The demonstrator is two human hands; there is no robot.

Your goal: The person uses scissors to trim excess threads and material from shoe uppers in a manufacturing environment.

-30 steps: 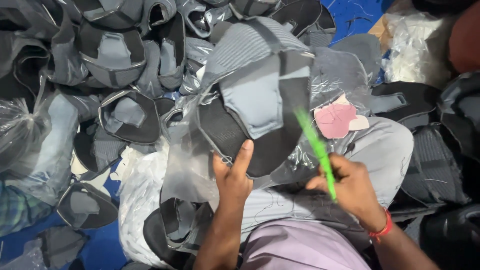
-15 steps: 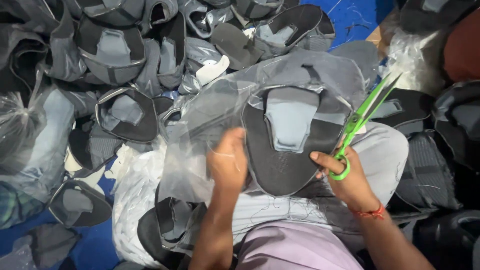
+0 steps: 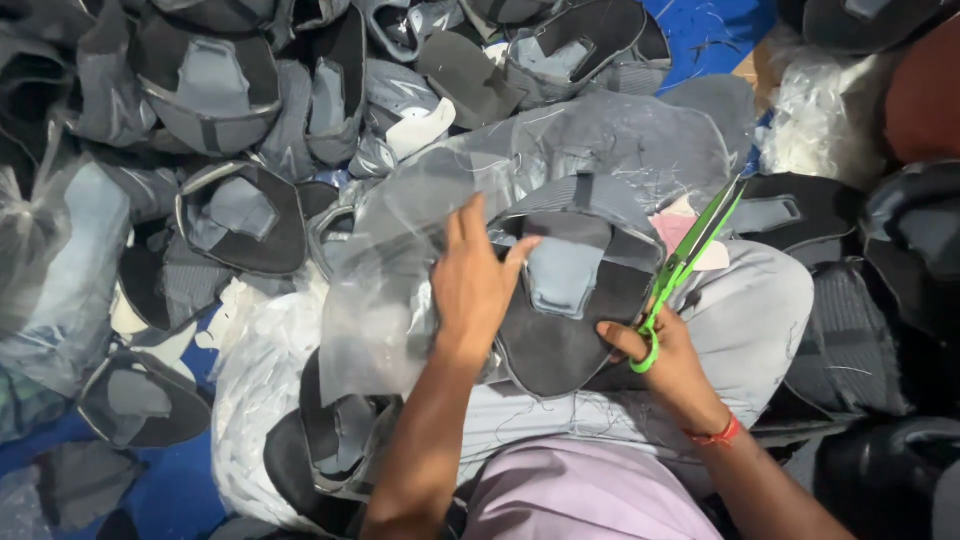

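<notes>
A black and grey shoe upper [image 3: 570,290] lies on my lap, over my grey trousers [image 3: 740,310]. My left hand [image 3: 475,285] presses flat on its left side, fingers spread, partly on a clear plastic bag [image 3: 400,260] under it. My right hand [image 3: 665,360] holds green-handled scissors [image 3: 685,260] at the upper's right edge, blades pointing up and to the right, nearly closed. A pink piece [image 3: 675,232] shows behind the blades.
Many more black and grey shoe uppers [image 3: 235,210] are heaped all round, at the left and the back. White plastic bags [image 3: 255,400] lie at the lower left and another at the upper right [image 3: 820,130]. Blue floor sheet [image 3: 705,35] shows at the top.
The shoe upper has been lowered from upright to flat on my lap. My left hand went from its lower edge to on top of it. The scissors swung up to the right edge.
</notes>
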